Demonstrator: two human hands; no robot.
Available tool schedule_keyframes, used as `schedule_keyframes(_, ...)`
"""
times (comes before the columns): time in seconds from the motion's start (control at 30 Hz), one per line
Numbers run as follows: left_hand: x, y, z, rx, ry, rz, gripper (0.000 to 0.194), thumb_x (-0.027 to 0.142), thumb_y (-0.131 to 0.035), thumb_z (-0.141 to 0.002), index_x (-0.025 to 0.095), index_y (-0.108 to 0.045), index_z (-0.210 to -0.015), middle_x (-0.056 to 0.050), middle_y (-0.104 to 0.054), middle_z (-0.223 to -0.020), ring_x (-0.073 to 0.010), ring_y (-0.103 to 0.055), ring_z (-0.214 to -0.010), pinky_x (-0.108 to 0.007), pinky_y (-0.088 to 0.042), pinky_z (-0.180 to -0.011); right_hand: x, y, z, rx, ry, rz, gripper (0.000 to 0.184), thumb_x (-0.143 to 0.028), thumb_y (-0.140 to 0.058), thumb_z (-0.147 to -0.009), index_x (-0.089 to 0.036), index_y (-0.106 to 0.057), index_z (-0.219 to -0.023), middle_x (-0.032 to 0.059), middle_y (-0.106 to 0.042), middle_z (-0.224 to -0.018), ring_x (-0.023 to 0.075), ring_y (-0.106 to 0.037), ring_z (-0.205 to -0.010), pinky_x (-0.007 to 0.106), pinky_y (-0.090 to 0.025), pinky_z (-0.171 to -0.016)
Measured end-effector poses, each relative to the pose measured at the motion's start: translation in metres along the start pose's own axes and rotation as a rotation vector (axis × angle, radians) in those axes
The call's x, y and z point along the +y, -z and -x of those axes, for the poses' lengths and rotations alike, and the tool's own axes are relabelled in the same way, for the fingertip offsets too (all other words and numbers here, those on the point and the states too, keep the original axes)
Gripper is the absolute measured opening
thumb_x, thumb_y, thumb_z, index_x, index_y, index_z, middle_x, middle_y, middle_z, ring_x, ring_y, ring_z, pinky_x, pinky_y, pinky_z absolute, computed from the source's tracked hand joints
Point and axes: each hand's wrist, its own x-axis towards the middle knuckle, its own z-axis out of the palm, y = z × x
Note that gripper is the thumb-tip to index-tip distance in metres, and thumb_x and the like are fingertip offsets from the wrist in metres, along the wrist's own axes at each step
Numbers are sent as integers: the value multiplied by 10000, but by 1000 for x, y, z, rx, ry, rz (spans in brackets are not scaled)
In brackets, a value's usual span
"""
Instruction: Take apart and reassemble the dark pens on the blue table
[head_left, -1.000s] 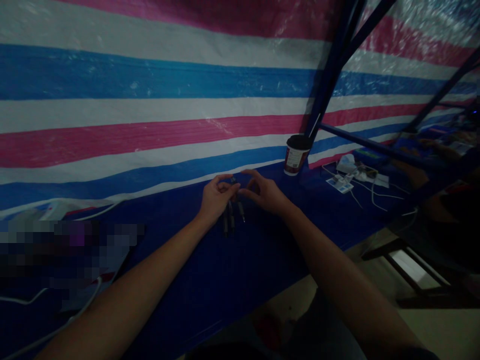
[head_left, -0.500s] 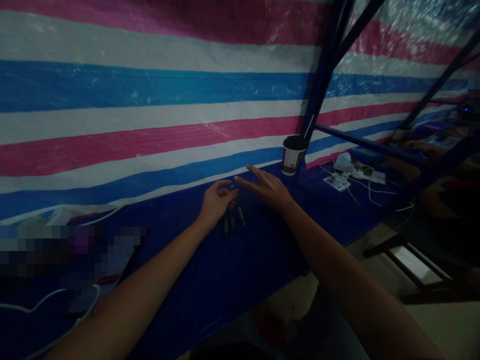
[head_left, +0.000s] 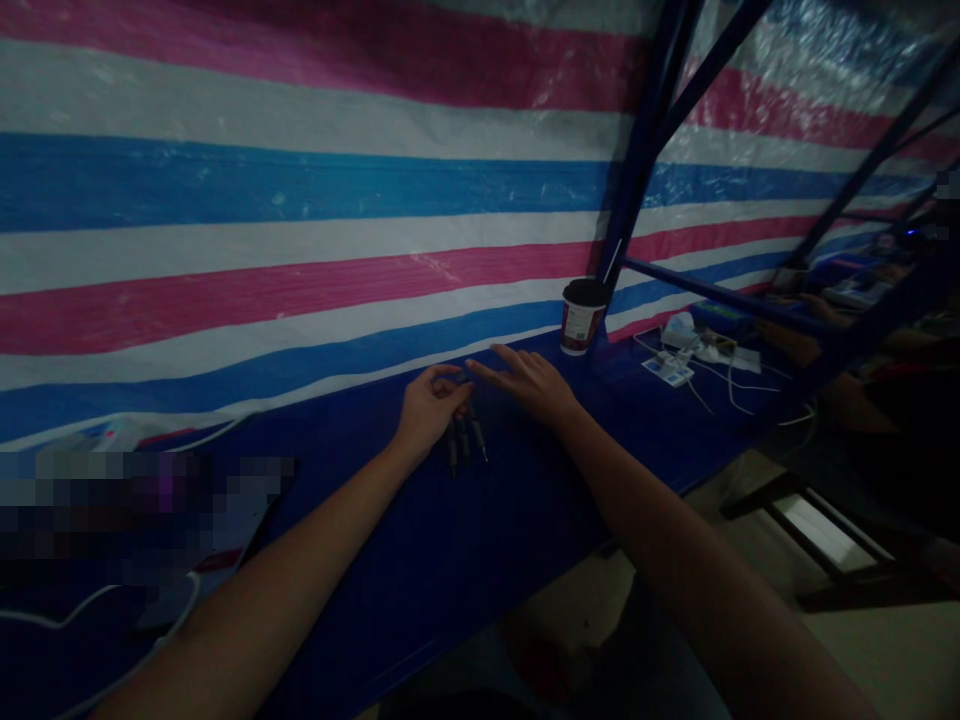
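My left hand (head_left: 433, 402) is over the blue table, its fingers curled in and the thumb brought toward the index finger. Whatever it pinches is too small and dark to make out. Just below its fingertips, three slim dark pen-like sticks (head_left: 465, 444) point toward me, side by side; their far ends are hidden by the hand. The rightmost one shows a thin pale tip. My right hand (head_left: 531, 382) hovers close by on the right, index and middle fingers stretched toward the left fingertips, holding nothing that I can see.
A lidded paper cup (head_left: 581, 318) stands at the back by a blue metal post (head_left: 637, 170). Farther right lie white cables and a power strip (head_left: 669, 367). A dark flat device (head_left: 259, 500) is at the left. Another person's arm (head_left: 795, 345) and a stool (head_left: 817, 540) are at the right.
My right hand has dipped slightly, and its fingers are a little nearer to my left fingertips. The rightmost stick has shifted slightly toward me. My left hand has barely moved.
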Motion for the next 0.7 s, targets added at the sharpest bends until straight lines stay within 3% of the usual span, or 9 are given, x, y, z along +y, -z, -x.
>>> schedule_keyframes(0.1, 1, -2, 1, -24, -35, -40, 404, 311, -807, -737, 169, -609, -1059, 51, -640, -574, -118, -575, -434, -221, -421, -452, -5, 3, -2, -47, -49, -103, 586, -84, -321, -1028, -251, -385, -1586, 159, -678, -1279, 281, -631, -1095, 422, -435, -955)
schedule_keyframes(0.17, 2, -5, 2, -28, -36, -54, 420, 288, -795, -755, 172, -594, -1105, 52, -640, -584, -118, -577, -435, -218, -419, -443, -10, 4, -3, -58, -162, -250, 505, -160, -353, -1045, -182, -439, -1542, 143, -742, -1082, 258, -669, -974, 396, -444, -913)
schedule_keyframes(0.23, 3, -7, 2, -11, -11, -59, 422, 260, -786, -763, 174, -580, -1122, 52, -639, -579, -119, -572, -431, -217, -409, -438, -16, 4, -5, -33, -271, -480, 480, -288, -400, -1054, -155, -443, -1514, 112, -750, -956, 225, -678, -828, 349, -460, -796)
schedule_keyframes(0.3, 3, -9, 2, 6, 22, -70, 409, 253, -777, -775, 179, -566, -1118, 55, -633, -566, -122, -567, -430, -216, -388, -436, -22, 2, -7, -19, -295, -769, 539, -380, -477, -1023, -140, -416, -1503, 62, -727, -849, 189, -653, -708, 299, -444, -683)
schedule_keyframes(0.4, 3, -8, -1, 24, 45, -113, 387, 295, -747, -814, 187, -537, -1122, 41, -658, -607, -124, -550, -433, -227, -365, -453, -27, -4, -10, -66, -250, -1081, 618, -342, -604, -933, -113, -406, -1472, 3, -683, -772, 146, -610, -643, 255, -426, -631)
schedule_keyframes(0.47, 3, -3, -4, 32, -8, -223, 348, 341, -716, -849, 191, -542, -1111, 20, -672, -649, -135, -558, -472, -244, -373, -495, -26, -4, -12, -96, -272, -1088, 629, -266, -625, -890, -108, -410, -1460, -13, -668, -757, 136, -595, -634, 245, -416, -625)
schedule_keyframes(0.6, 3, 9, -8, 31, -220, -634, 210, 410, -682, -880, 217, -608, -921, 2, -599, -634, -178, -561, -573, -273, -344, -564, -17, 5, -9, -181, -294, -756, 616, -208, -588, -886, -131, -429, -1476, 8, -675, -743, 167, -615, -673, 259, -380, -628)
schedule_keyframes(0.7, 0, 15, -7, -16, -222, -839, 276, 430, -758, -796, 238, -580, -710, 3, -517, -571, -192, -509, -545, -277, -299, -547, -12, 14, -5, -324, -251, -582, 621, -226, -592, -902, -150, -432, -1498, 60, -718, -796, 213, -660, -763, 272, -384, -642)
